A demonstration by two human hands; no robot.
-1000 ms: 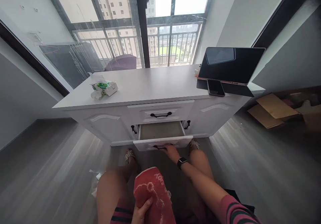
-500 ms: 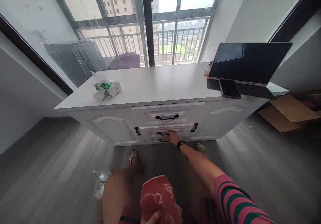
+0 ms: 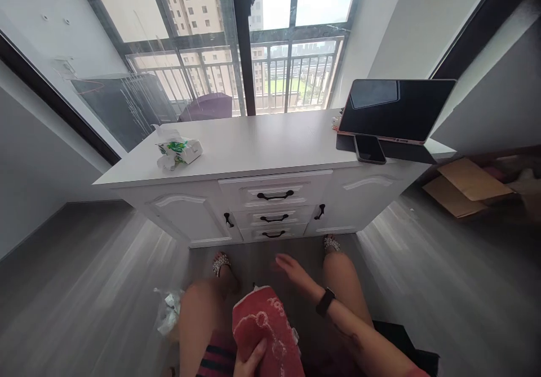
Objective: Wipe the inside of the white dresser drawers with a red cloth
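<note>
My left hand (image 3: 251, 360) grips a folded red cloth (image 3: 264, 320) with a pale raised pattern, its thumb lying on top, low over my lap. My right hand (image 3: 296, 273), with a dark watch on the wrist, hangs in the air right of the cloth with fingers stretched out and nothing in them. Ahead of it stands a white cabinet (image 3: 190, 173). Three drawers with black handles run down its middle. The middle drawer (image 3: 296, 217) is flush with the front, and its handle (image 3: 274, 218) is free of my hand.
A tissue pack (image 3: 186, 150) lies on the cabinet top's left side. At its right a tablet (image 3: 393, 111) stands propped, a phone (image 3: 369, 149) before it. Cardboard boxes (image 3: 469, 185) rest on the floor at right, a clear plastic bag (image 3: 168, 311) at left. Windows rise behind.
My right hand has let go of the middle drawer's handle and drawn back toward me. That drawer, which stuck out a little, is now closed. My left hand keeps hold of the red cloth.
</note>
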